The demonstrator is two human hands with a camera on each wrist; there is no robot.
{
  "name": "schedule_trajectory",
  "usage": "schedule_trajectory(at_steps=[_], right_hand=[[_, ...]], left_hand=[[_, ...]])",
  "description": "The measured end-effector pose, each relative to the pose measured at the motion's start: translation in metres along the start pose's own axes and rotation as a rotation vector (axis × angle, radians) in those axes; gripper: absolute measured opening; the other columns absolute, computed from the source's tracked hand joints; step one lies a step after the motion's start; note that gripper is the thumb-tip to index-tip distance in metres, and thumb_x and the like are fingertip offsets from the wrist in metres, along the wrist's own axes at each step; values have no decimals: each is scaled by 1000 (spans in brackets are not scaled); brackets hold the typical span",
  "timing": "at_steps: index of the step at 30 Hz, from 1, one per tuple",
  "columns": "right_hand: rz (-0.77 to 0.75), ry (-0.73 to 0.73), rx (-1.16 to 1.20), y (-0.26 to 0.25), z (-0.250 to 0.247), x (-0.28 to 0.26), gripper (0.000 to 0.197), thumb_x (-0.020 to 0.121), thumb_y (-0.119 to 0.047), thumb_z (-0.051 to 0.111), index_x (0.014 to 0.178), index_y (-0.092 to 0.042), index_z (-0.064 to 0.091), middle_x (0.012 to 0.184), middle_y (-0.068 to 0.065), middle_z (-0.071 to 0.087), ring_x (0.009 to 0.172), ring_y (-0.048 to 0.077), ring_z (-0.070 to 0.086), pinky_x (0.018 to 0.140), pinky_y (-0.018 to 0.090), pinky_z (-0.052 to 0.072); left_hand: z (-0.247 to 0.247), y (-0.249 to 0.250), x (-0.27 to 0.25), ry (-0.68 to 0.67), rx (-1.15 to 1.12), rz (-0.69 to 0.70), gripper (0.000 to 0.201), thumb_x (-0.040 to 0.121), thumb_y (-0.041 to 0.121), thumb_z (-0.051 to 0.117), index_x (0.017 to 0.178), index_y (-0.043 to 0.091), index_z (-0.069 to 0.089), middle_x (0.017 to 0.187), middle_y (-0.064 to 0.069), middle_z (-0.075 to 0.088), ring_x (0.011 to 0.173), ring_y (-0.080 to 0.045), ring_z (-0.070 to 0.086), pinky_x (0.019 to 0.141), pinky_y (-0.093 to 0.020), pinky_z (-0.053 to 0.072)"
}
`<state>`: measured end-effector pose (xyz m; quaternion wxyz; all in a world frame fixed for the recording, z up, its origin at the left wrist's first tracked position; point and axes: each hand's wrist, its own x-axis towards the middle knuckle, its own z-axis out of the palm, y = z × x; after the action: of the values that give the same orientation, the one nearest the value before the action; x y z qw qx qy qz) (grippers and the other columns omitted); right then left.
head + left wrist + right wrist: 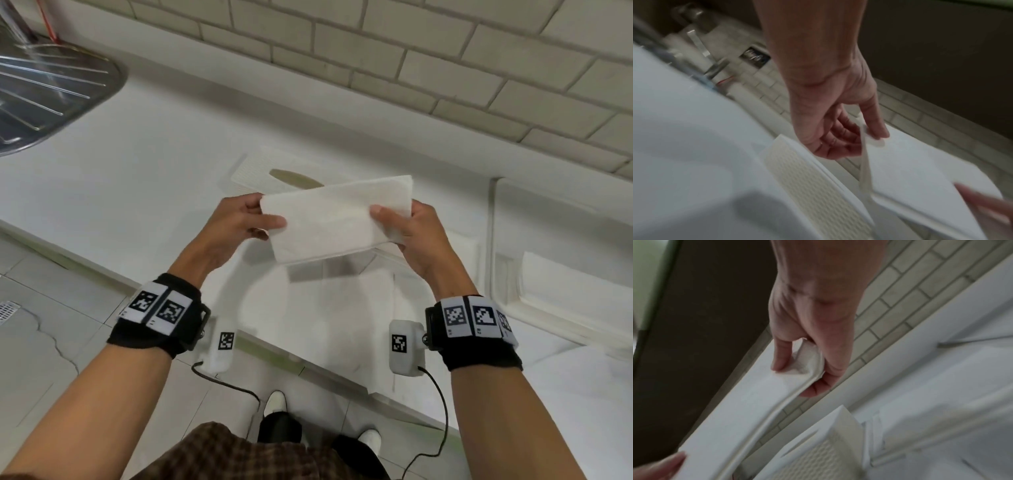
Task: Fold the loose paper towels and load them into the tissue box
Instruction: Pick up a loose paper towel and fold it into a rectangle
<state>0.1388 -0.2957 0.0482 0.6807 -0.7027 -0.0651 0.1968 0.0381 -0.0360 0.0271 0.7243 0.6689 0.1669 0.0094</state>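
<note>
A folded white paper towel (332,222) hangs in the air above the counter, held at both short ends. My left hand (269,221) pinches its left end, thumb on top and fingers underneath. My right hand (394,219) pinches the right end the same way. In the left wrist view the left hand (863,139) grips the paper towel (920,170) by its edge. In the right wrist view the right hand (805,369) crumples a corner of the paper towel (746,410). The white tissue box (253,171), with an oval slot on top, lies just behind the towel.
Another flat towel (342,308) lies on the white counter (154,164) under my hands. A white tray (496,240) at the right holds a stack of towels (565,284). A steel drainboard (44,89) is at the far left, and a tiled wall (411,51) behind.
</note>
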Motion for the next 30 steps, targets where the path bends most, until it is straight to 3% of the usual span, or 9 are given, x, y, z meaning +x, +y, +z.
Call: schedule_trajectory(at_steps=[2, 4, 6, 8, 15, 19, 23, 27, 30], right_hand=[[33, -9, 119, 8, 2, 0, 19, 84, -10, 71, 104, -9, 68, 106, 10, 74, 98, 26, 72, 86, 38, 58], [64, -9, 117, 21, 12, 0, 22, 84, -9, 71, 106, -6, 68, 107, 12, 73, 97, 26, 71, 84, 35, 58], [89, 0, 23, 39, 22, -2, 26, 82, -9, 73, 107, -5, 68, 101, 8, 74, 93, 24, 71, 82, 32, 58], [117, 3, -60, 56, 28, -5, 28, 81, -10, 75, 108, -7, 68, 96, 4, 74, 91, 23, 70, 82, 31, 58], [160, 14, -87, 84, 33, -9, 33, 80, -12, 76, 112, -5, 69, 104, 10, 74, 92, 24, 71, 84, 32, 57], [175, 14, -50, 90, 30, -9, 33, 77, -7, 77, 109, -12, 68, 95, 4, 75, 84, 20, 73, 76, 30, 57], [151, 25, -29, 91, 27, -10, 37, 78, -11, 78, 113, -12, 67, 103, 6, 74, 96, 23, 71, 88, 34, 55], [142, -16, -49, 92, 25, -11, 24, 78, -5, 76, 98, -18, 70, 93, 3, 72, 88, 22, 69, 92, 42, 54], [150, -28, -57, 97, 23, -12, 24, 79, -3, 74, 97, -17, 70, 95, 8, 72, 91, 26, 68, 96, 48, 52]], left_hand=[[0, -9, -2, -45, -182, -44, 61, 54, 18, 86, 111, 7, 68, 110, -9, 73, 101, -24, 69, 82, -33, 55], [10, -18, -4, -28, -243, -73, 48, 64, 5, 78, 111, 7, 68, 110, -9, 73, 103, -26, 69, 86, -35, 56], [17, -28, -4, 91, -226, -85, 41, 65, -4, 77, 105, 4, 71, 104, -14, 74, 99, -32, 69, 89, -42, 56], [15, -40, -6, 205, -141, -62, 36, 62, 0, 79, 97, 6, 73, 96, -15, 73, 91, -33, 69, 84, -44, 55], [12, -64, -14, 261, -62, 0, 30, 70, -7, 76, 89, 15, 71, 86, -2, 69, 82, -18, 65, 73, -27, 54], [13, -74, -13, 253, -36, -56, 30, 73, -9, 72, 92, 14, 66, 88, -3, 67, 83, -20, 62, 72, -29, 53], [15, -72, -14, 257, -48, -5, 28, 76, -9, 69, 88, 16, 64, 85, -2, 63, 78, -15, 59, 63, -17, 51], [11, -71, -13, 255, -44, 21, 34, 73, -16, 65, 86, 15, 64, 89, -2, 63, 79, -15, 57, 61, -14, 50], [10, -74, -14, 252, -42, 7, 33, 74, -18, 62, 85, 14, 64, 88, -1, 62, 78, -15, 56, 60, -13, 49]])
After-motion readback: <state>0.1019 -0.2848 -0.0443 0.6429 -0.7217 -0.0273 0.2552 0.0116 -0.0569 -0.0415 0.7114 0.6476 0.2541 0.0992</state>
